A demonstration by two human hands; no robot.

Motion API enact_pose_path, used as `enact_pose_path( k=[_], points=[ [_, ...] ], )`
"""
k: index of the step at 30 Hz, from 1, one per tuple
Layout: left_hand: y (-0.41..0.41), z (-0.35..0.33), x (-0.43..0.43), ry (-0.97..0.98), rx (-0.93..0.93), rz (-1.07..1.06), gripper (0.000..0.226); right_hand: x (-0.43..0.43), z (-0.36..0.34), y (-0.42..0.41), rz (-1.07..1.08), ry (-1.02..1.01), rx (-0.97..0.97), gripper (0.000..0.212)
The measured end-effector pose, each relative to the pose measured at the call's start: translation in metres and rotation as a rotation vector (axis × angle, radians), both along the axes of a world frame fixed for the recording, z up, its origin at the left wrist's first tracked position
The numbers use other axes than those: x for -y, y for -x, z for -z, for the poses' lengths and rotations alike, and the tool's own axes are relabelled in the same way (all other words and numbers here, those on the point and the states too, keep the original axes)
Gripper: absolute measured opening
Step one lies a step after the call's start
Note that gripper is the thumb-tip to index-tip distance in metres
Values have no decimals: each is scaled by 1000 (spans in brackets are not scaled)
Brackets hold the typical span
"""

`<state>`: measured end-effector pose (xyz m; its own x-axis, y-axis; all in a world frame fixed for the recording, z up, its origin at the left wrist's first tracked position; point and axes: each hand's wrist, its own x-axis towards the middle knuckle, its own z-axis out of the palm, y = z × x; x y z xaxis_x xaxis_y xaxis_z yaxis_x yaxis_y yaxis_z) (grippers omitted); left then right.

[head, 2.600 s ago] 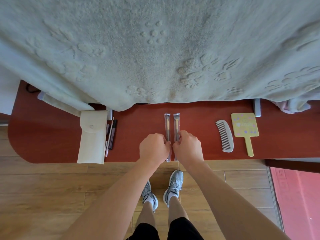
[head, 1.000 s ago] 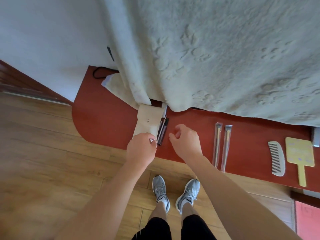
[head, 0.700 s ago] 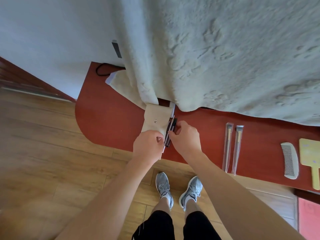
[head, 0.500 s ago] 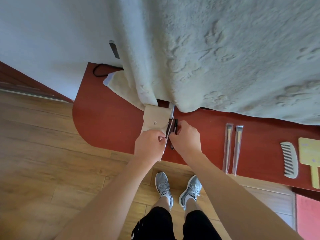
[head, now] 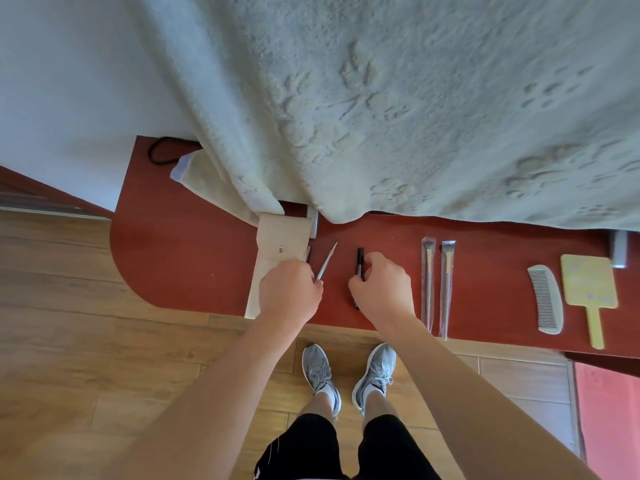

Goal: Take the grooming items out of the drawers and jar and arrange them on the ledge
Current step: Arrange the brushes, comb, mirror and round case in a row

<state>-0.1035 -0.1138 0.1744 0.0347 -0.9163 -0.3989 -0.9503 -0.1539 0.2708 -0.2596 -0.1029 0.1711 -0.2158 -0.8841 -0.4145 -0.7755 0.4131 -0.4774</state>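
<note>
Nearest, we see the left hand [head: 289,296] over the pouch [head: 277,244], its fingers pinching a silver stick [head: 327,259] that points to one o'clock. At its three o'clock, the right hand's [head: 381,292] fingers pinch a black pen [head: 360,263], perhaps touching the ledge [head: 173,258]. Further toward three o'clock lie two wrapped brushes [head: 436,285], a comb [head: 547,299] and a mirror [head: 588,282]. At twelve o'clock hangs a blanket [head: 381,98].
</note>
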Motion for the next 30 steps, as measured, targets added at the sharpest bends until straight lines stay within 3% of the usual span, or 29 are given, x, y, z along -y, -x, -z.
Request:
enact_pose_path(
  k=[5,10,17,30],
  points=[
    [19,-2,-3,-5,43,46,25,-9,1,16,12,5,-8,29],
    [46,-1,-9,-11,-31,49,25,-16,-2,34,32,2,-38,32],
    [85,8,-17,-17,-194,-9,21,-24,-6,60,25,-10,-81,4],
    [122,14,-21,-32,-286,-66,13,-26,-5,81,5,6,-58,5]
  ],
)
